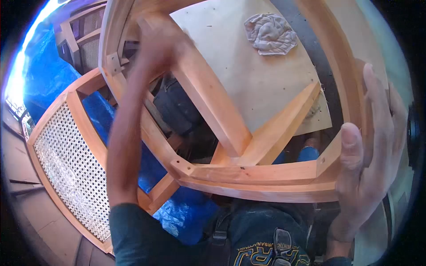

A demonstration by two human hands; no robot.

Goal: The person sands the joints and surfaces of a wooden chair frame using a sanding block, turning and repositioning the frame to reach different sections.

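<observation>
A wooden chair frame with a curved rail and angled legs fills the middle of the view. My left hand, blurred by motion, is at the upper end of a thick wooden leg; its fingers cannot be made out. On the right, my right hand lies against the outer side of the frame's curved rail, its fingers stretched out and the thumb apart. A second wooden leg slants up to the right from the joint near the front rail.
A crumpled pale cloth sits on a light wooden board beyond the frame. A chair part with woven cane leans at the left over blue sheeting. More cane-panelled frames stand at the upper left.
</observation>
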